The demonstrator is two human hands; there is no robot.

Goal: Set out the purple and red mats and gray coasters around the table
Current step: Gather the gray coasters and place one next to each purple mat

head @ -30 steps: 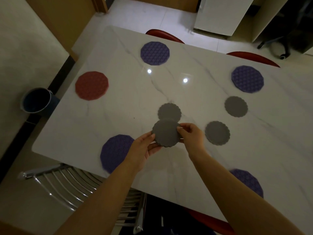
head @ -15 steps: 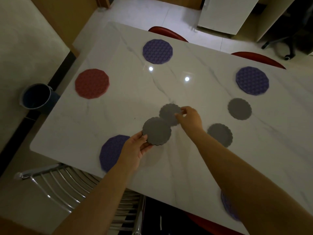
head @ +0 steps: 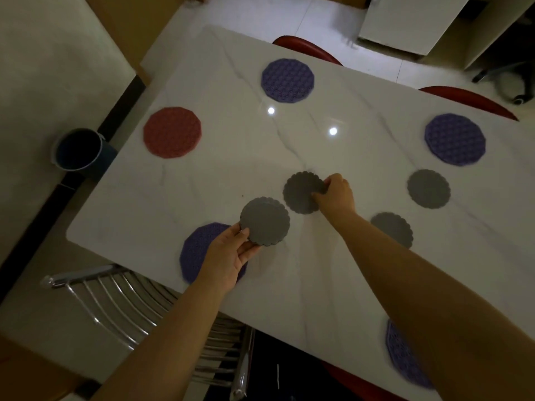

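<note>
My left hand [head: 228, 256] holds a small stack of gray scalloped coasters [head: 265, 221] just above the white marble table [head: 220, 175], over the near-left purple mat [head: 197, 250]. My right hand [head: 335, 195] grips the right edge of a gray coaster [head: 301, 192] lying at the table's middle. Two more gray coasters [head: 428, 189] [head: 395, 227] lie to the right. A red mat [head: 172, 132] sits at the left, purple mats at the far middle [head: 288, 80], the far right [head: 454, 138] and the near right edge [head: 402, 354], the last partly hidden by my forearm.
A metal chair back [head: 121, 299] stands at the near left edge. Red chairs [head: 307, 50] [head: 469, 99] are pushed in at the far side, another [head: 362, 383] below me. A dark bucket [head: 78, 149] stands on the floor left of the table.
My hands parted: the left carried the coaster stack left and lower, toward the near-left purple mat. The right reached forward and took hold of the middle coaster's edge.
</note>
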